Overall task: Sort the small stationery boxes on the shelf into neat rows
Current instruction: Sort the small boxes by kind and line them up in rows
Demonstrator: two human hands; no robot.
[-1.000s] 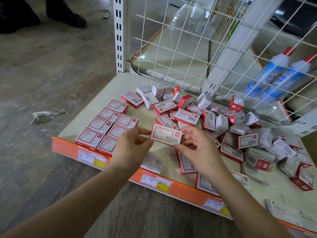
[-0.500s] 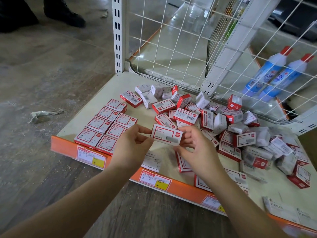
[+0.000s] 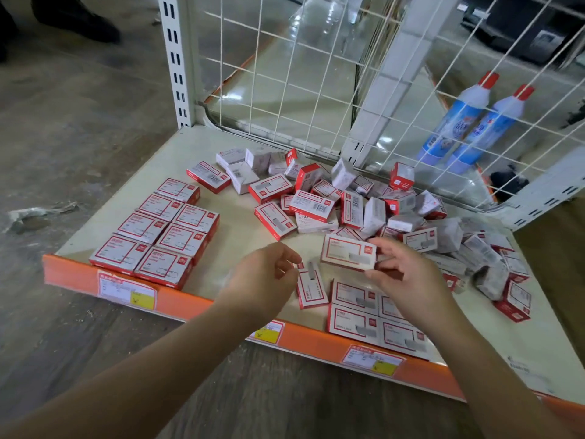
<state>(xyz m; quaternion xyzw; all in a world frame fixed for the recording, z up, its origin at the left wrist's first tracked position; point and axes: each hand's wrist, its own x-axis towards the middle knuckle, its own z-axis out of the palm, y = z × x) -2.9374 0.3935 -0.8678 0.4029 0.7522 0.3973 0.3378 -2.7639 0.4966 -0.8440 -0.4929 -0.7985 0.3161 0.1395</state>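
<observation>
The person's right hand [image 3: 408,274] pinches a red-and-white stationery box [image 3: 348,251] by its right end, holding it label-up just above the shelf [image 3: 228,242]. The left hand [image 3: 266,277] hangs beside the box's left end without touching it, fingers loosely curled around nothing. Under and in front of the held box, four like boxes lie flat in a tidy block [image 3: 373,315] near the orange front edge [image 3: 196,305], with one more box [image 3: 311,288] lying lengthwise just left of them. At the shelf's left side, a neat two-column group of boxes [image 3: 158,229] lies flat. A jumbled heap of boxes [image 3: 373,204] fills the back and right, against the white wire grid [image 3: 304,90]. Two blue-and-white bottles with red caps [image 3: 468,122] lie behind the grid.
</observation>
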